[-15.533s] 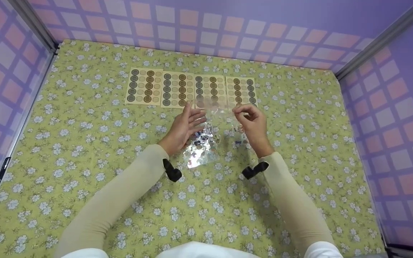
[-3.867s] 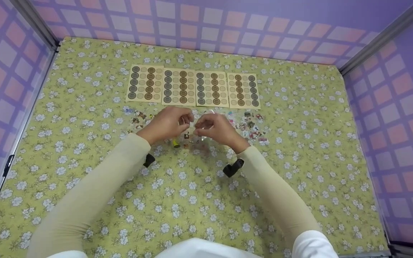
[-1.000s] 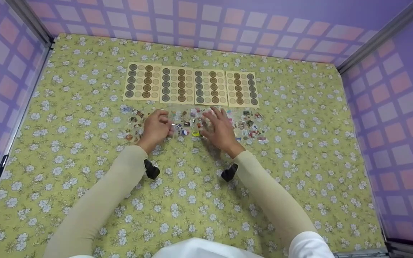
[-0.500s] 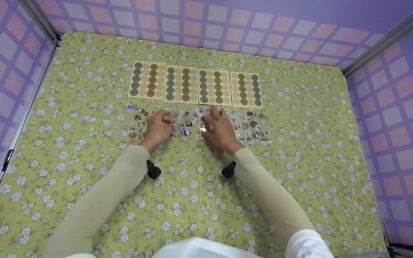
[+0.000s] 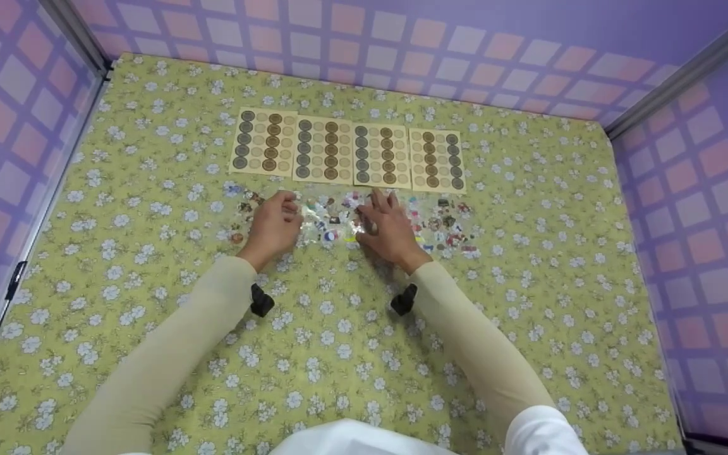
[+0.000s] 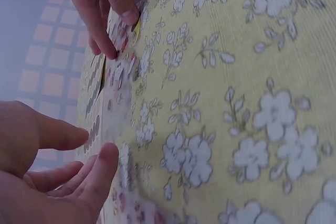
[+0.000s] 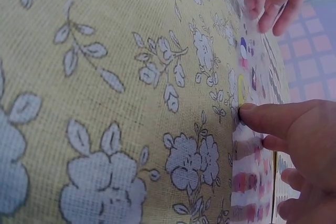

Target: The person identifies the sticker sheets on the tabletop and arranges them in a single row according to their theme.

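A row of clear sticker sheets point(image 5: 331, 222) with small colourful pictures lies flat on the cloth. My left hand point(image 5: 275, 226) is at the left part of the row, its thumb point(image 6: 63, 132) and fingers apart in the left wrist view, with nothing gripped. To the right, my right hand point(image 5: 390, 227) rests its fingertips on the sheets. Its thumb point(image 7: 254, 114) touches the near edge by a yellow picture point(image 7: 241, 88) in the right wrist view. The hands hide parts of the sheets.
Four cream cards point(image 5: 325, 150) with rows of grey, brown and pale circles lie side by side just behind the sheets. A yellow flowered cloth point(image 5: 339, 354) covers the table. Purple checked walls point(image 5: 402, 44) stand at the back and both sides.
Earlier the hands held a clear sheet up, then worked close together; the sheets now lie spread in a row. In the last half second my left hand shifts slightly left; the right stays put.
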Demonstrator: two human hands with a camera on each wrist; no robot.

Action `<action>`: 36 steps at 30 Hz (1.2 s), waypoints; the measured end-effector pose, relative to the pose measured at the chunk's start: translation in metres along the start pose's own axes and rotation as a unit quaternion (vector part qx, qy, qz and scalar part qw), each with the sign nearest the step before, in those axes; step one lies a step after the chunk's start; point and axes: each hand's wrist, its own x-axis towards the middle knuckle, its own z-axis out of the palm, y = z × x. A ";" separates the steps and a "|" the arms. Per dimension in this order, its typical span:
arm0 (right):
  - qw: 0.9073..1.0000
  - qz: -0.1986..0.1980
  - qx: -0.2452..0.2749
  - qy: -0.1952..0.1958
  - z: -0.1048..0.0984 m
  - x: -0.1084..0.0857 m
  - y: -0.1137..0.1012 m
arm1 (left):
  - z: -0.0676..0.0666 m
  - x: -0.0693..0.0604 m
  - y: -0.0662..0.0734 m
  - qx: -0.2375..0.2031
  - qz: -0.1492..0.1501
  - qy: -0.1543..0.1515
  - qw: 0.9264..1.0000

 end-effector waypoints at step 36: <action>1.000 0.009 0.000 0.010 0.000 0.001 0.001 | -0.068 -0.012 -0.031 0.339 0.057 -0.099 0.934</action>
